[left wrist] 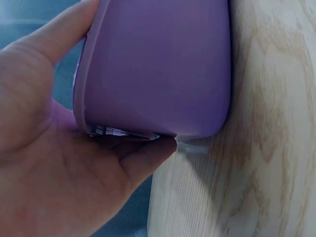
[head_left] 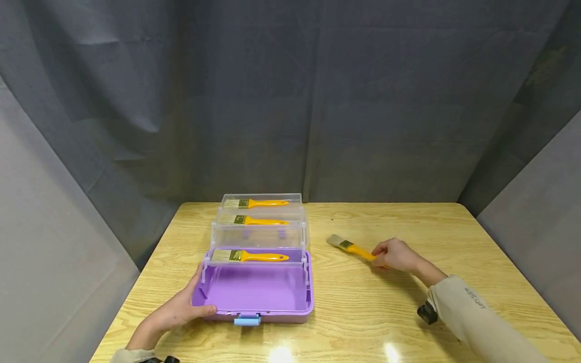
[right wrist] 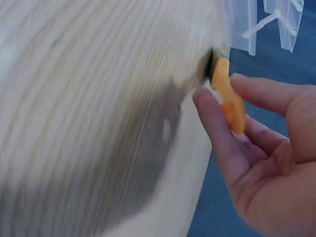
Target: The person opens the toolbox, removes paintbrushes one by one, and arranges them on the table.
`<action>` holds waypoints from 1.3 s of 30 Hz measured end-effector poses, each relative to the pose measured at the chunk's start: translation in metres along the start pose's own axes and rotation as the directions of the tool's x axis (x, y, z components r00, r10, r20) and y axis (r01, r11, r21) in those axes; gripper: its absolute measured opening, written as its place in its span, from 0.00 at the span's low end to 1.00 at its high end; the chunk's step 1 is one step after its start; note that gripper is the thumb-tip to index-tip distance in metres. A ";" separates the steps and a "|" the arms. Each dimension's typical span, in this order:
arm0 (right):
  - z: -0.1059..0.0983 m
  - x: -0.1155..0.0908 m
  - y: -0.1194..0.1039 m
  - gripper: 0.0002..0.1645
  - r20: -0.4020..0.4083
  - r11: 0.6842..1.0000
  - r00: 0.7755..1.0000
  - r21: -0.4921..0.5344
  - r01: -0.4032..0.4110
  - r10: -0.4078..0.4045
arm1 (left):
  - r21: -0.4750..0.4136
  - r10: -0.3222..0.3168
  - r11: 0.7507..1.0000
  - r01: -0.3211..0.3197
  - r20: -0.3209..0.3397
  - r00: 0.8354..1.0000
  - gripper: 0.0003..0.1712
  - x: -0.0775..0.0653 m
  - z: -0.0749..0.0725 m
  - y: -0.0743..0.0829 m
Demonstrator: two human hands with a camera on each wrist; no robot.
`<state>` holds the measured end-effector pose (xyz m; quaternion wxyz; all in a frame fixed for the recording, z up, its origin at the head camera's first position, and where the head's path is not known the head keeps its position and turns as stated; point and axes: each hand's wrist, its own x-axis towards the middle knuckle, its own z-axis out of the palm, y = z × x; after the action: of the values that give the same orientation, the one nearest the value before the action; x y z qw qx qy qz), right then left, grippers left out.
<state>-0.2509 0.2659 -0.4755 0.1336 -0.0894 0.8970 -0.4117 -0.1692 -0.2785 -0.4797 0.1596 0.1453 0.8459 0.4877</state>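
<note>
A purple storage box (head_left: 254,316) stands open on the table, its clear tiered trays (head_left: 258,237) fanned out behind. My left hand (head_left: 181,305) grips its left front corner, thumb over the front rim and fingers along the side; the left wrist view shows the purple wall (left wrist: 158,64) between them. To the right of the box, my right hand (head_left: 398,256) holds a paintbrush (head_left: 358,250) by its yellow handle, bristles pointing left toward the box. In the right wrist view, thumb and fingers sit around the orange-looking handle (right wrist: 229,101).
Three similar paintbrushes lie in the trays: a top one (head_left: 268,203), a middle one (head_left: 265,222) and a lower one (head_left: 263,257). A light blue latch (head_left: 247,320) sticks out at the box's front. Grey curtains (head_left: 386,101) hang behind the wooden table (head_left: 363,322).
</note>
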 end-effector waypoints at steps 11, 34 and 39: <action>0.021 0.002 -0.004 0.18 0.279 0.908 0.955 0.366 -0.203 0.101 | 0.014 0.019 1.000 -0.019 -0.012 1.000 0.66 0.001 0.001 -0.002; 0.066 0.008 -0.011 0.19 0.395 0.760 0.914 0.565 -0.322 0.094 | 0.029 0.019 0.999 -0.019 -0.022 1.000 0.67 0.000 0.001 -0.003; 0.069 0.009 -0.014 0.18 0.392 0.762 0.917 0.570 -0.307 0.076 | 0.020 0.017 1.000 -0.017 -0.012 1.000 0.66 0.000 0.001 -0.002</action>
<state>-0.2370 0.2052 -0.5099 0.3530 -0.0175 0.6775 -0.6451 -0.1695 -0.2789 -0.4817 0.1490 0.1512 0.8503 0.4816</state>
